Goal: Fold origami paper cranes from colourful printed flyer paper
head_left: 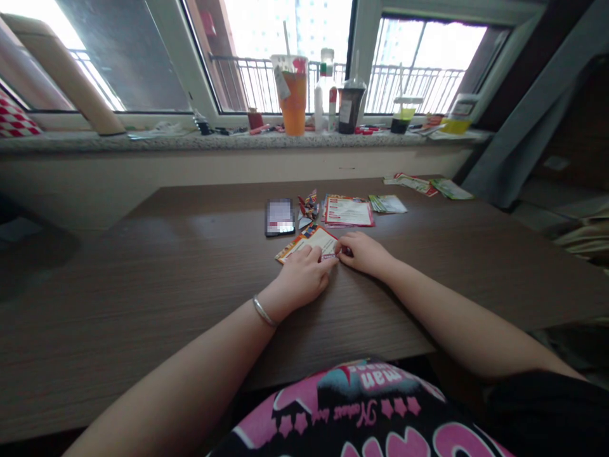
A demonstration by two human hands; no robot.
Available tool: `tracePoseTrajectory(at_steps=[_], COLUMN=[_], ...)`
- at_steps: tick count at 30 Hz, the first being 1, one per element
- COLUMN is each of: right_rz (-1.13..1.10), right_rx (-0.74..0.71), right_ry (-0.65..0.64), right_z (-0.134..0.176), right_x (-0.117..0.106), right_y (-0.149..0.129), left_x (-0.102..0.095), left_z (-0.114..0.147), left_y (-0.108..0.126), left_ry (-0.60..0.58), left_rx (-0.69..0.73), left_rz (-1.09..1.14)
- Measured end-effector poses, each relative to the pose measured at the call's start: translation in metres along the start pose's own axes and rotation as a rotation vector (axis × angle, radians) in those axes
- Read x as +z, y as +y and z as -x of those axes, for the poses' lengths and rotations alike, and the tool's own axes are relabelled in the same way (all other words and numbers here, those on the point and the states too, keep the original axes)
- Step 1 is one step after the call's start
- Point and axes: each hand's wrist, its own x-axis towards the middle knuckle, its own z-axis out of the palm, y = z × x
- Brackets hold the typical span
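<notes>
A printed card (314, 240) with a white panel and a red-and-yellow border lies on the table in front of me. My left hand (304, 276) rests over its near edge, fingers stretched out, the index finger reaching to the right corner. At that corner, the fingers of my right hand (365, 252) are pinched on the card's edge. Just beyond lies a stack of similar cards (349, 211). Left of the stack are crumpled colourful scraps (308, 208), and a phone (280, 217) lies beside them. My palms and the card's near edge are partly hidden.
Green-and-white cards (387, 204) lie right of the stack, with more cards (412, 184) at the table's (143, 266) far right. The windowsill (162, 145) holds an orange drink cup (294, 95), a dark drink cup (351, 108), bottles and a cardboard tube (71, 76).
</notes>
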Motion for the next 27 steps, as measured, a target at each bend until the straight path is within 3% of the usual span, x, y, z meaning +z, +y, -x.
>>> tracePoseTrajectory(at_steps=[7, 27], right_rz=[0.014, 0.098], right_rx=[0.003, 0.040], right_ry=[-0.023, -0.048], right_z=[0.001, 0.002], right_x=[0.000, 0.001], right_y=[0.000, -0.005], left_x=[-0.003, -0.022], left_z=[0.003, 0.016], left_y=[-0.001, -0.009], left_ry=[-0.009, -0.181], left_rx=[-0.004, -0.036], left_rz=[-0.027, 0.046])
